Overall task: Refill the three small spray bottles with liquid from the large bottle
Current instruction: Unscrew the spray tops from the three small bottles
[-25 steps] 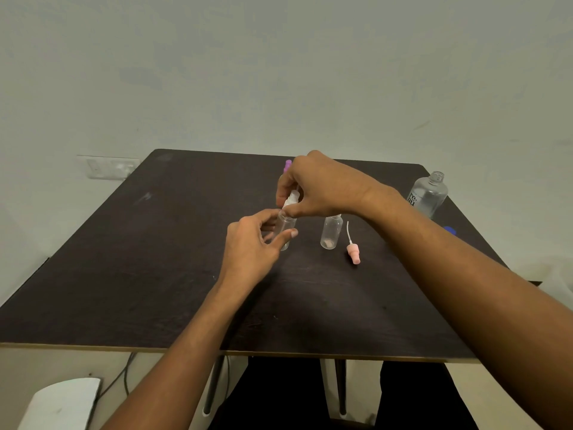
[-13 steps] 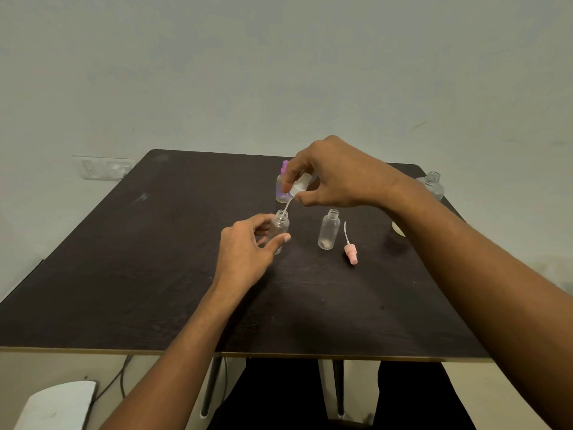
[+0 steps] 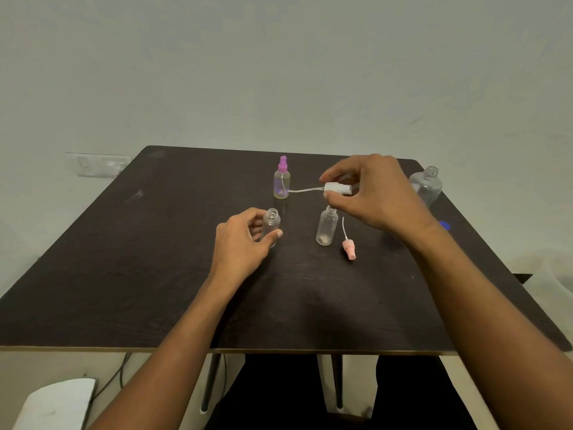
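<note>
My left hand grips a small clear bottle with an open neck, standing on the dark table. My right hand holds a white spray cap sideways in the air, its thin tube pointing left. A second open small bottle stands under that hand, with a pink spray cap lying beside it. Farther back stands a small bottle with a purple cap. The large clear bottle stands uncapped at the far right edge.
A blue cap lies near the table's right edge behind my right forearm. A wall socket plate is at the far left. A white object sits on the floor at lower left.
My right hand has pulled the white spray cap out of the bottle in my left hand and carried it up and to the right, turning it sideways. My left hand has stayed on the bottle.
</note>
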Tool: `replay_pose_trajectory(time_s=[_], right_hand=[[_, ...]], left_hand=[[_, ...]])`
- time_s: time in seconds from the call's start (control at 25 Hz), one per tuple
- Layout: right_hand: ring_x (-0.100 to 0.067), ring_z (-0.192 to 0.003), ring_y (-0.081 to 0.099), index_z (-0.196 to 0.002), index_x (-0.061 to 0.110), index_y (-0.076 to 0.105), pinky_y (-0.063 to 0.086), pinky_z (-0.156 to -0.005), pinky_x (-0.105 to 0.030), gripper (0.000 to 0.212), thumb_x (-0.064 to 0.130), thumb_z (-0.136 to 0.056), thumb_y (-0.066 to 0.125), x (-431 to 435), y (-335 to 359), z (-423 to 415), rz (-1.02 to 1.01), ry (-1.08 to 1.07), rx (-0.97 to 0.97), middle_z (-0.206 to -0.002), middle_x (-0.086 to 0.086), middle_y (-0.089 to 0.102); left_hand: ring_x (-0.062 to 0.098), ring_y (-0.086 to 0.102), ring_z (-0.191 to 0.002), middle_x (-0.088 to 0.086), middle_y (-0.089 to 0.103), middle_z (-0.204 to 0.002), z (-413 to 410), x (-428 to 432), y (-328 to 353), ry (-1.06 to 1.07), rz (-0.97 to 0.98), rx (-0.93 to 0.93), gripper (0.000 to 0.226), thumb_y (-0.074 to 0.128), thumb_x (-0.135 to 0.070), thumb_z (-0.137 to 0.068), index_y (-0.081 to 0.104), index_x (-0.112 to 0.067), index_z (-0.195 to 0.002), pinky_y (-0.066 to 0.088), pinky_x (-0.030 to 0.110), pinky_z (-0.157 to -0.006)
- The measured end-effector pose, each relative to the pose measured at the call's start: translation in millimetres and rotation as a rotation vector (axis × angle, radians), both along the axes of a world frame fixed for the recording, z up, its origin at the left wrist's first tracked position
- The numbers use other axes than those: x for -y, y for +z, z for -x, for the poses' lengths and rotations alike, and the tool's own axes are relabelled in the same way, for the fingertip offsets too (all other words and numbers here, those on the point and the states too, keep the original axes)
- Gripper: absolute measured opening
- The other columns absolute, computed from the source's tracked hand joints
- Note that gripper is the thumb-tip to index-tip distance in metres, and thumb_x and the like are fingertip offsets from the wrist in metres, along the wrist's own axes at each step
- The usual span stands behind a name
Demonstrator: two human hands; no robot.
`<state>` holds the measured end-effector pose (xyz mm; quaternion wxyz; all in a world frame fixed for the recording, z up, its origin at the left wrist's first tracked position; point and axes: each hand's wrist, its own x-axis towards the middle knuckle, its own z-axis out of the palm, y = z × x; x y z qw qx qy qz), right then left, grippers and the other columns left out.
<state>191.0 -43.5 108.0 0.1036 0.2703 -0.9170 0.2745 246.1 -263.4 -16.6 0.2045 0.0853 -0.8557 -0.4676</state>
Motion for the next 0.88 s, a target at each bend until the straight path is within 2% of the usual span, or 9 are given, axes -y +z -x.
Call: replay_pose_trajectory(time_s=[0.12,0.24,0.44,0.64,0.8,0.88], right_hand=[[-0.004,-0.088,0.070,-0.106,0.024,0.081,0.059,-0.085,-0.023,0.021,0.027,-0.085,0.081,0.2,-26.9,-8.6,0.076,-0.097,0.009,-0.100,0.008,0.077],[-0.002,-0.083,0.070,-0.103,0.025,0.081,0.062,-0.084,-0.027,0.020,0.033,-0.084,0.083,4.1,-59.6,-17.1,0.125,-0.182,0.020,-0.094,0.010,0.078],[-0.009,-0.080,0.069,-0.092,0.029,0.078,0.063,-0.080,-0.038,0.017,0.042,-0.080,0.081,20.2,-106.4,-28.4,0.077,-0.274,0.082,-0.079,0.012,0.072],[-0.010,-0.081,0.066,-0.088,0.025,0.075,0.059,-0.087,-0.037,0.020,0.041,-0.080,0.084,36.7,-127.8,-30.8,0.063,-0.290,0.126,-0.075,0.011,0.068],[-0.011,-0.080,0.067,-0.087,0.026,0.074,0.060,-0.083,-0.037,0.026,0.047,-0.078,0.086,43.7,-134.6,-22.8,0.055,-0.306,0.110,-0.074,0.010,0.068],[-0.012,-0.080,0.067,-0.089,0.026,0.074,0.055,-0.079,-0.031,0.028,0.049,-0.078,0.085,45.1,-138.1,-19.6,0.045,-0.315,0.109,-0.076,0.009,0.068]], left_hand=[[-0.008,0.070,-0.090,-0.014,0.076,-0.100,4.6,-0.9,-0.7,-0.012,-0.014,0.007,0.037,0.089,-0.025,-0.081,0.075,-0.022,-0.115,0.052,0.003,-0.079],[-0.010,0.068,-0.088,-0.015,0.075,-0.098,8.8,-2.1,-0.1,-0.011,0.002,0.027,0.036,0.089,-0.025,-0.081,0.075,-0.022,-0.115,0.046,-0.003,-0.072],[-0.009,0.064,-0.087,-0.014,0.074,-0.098,15.9,-4.3,-0.5,-0.026,0.089,0.064,0.033,0.087,-0.031,-0.082,0.075,-0.026,-0.113,0.040,-0.006,-0.066],[-0.011,0.065,-0.086,-0.018,0.073,-0.092,23.1,-9.0,-6.7,-0.055,0.102,0.076,0.032,0.088,-0.032,-0.081,0.076,-0.026,-0.110,0.042,-0.002,-0.066],[-0.006,0.069,-0.089,-0.014,0.076,-0.097,28.8,-9.6,-9.8,-0.043,0.082,0.073,0.035,0.088,-0.032,-0.081,0.076,-0.024,-0.112,0.044,0.001,-0.073],[-0.007,0.070,-0.089,-0.013,0.077,-0.098,31.3,-11.0,-11.0,-0.052,0.066,0.075,0.036,0.089,-0.031,-0.080,0.076,-0.024,-0.113,0.046,0.000,-0.072]])
